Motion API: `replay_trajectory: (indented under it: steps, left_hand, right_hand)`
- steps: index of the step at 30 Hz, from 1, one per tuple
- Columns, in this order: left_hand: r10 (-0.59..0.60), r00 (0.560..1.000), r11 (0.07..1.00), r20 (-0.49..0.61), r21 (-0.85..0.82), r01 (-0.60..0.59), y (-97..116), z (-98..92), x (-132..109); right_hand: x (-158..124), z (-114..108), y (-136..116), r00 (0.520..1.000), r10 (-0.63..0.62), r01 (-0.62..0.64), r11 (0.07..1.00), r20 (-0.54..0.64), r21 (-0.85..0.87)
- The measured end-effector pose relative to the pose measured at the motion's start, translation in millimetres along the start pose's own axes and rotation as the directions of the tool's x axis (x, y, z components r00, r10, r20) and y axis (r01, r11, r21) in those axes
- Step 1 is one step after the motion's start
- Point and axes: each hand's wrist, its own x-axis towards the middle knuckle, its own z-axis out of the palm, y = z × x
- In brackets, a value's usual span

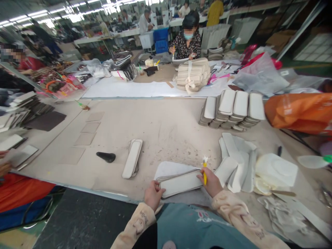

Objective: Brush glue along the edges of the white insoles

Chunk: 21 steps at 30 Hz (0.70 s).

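My left hand grips the left end of a stack of white oblong pieces lying at the table's near edge. My right hand rests at the stack's right end and holds a small yellow-handled brush upright, bristles up. Under the stack lies a white sheet. A second small pile of the same oblong pieces lies to the left. Loose white cut pieces are fanned out just right of my right hand.
A black object lies left of the small pile. Rows of stacked white pieces stand further back, beside an orange bag. A white container with glue sits at right. A person works across the table.
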Motion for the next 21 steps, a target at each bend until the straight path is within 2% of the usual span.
replay_trajectory:
  steps: [15, 21]
  left_hand:
    - [-0.017, 1.0, 0.998, -0.002, -0.064, 0.017, -0.3, 2.4, -4.4]
    - [0.002, 1.0, 1.0, 0.019, -0.023, -0.001, -0.4, 1.4, -3.8]
  right_hand:
    - [0.0, 4.4, 6.4, 1.0, -0.03, 0.03, 0.999, 0.008, -0.013]
    - [-1.2, 3.5, 3.6, 1.0, -0.013, 0.013, 0.999, 0.003, -0.042]
